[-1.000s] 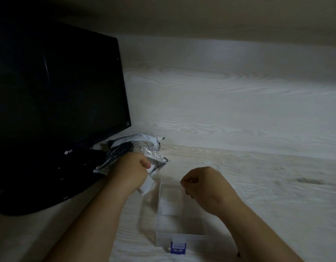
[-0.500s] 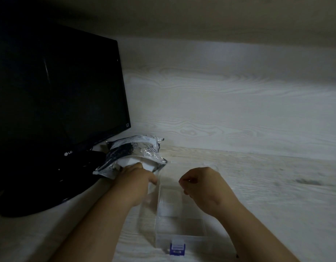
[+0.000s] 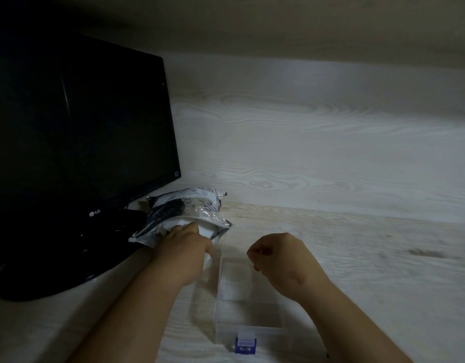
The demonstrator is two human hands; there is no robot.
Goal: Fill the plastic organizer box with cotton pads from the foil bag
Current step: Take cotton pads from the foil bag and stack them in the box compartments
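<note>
**Left hand at the bag mouth, box not yet filled**

The cotton pads [image 3: 179, 223] are light, soft and easy to crush. I judge it is best to take them as a small flat stack, pinched by the edges and not squeezed. The foil bag [image 3: 189, 205] is thin, crinkly and slippery, so it may slide on the desk [image 3: 370, 271] when I pull. It lies at 10 o'clock from the plastic organizer box [image 3: 252, 330], against the foot of the monitor [image 3: 82, 140]. I see no pads in the box.

My left hand [image 3: 185, 244] has its fingers in the bag mouth, on the white pads. Whether they grip any I cannot tell. My right hand [image 3: 278, 255] hovers over the far end of the box with its fingers curled in, and I see nothing in them.
</note>
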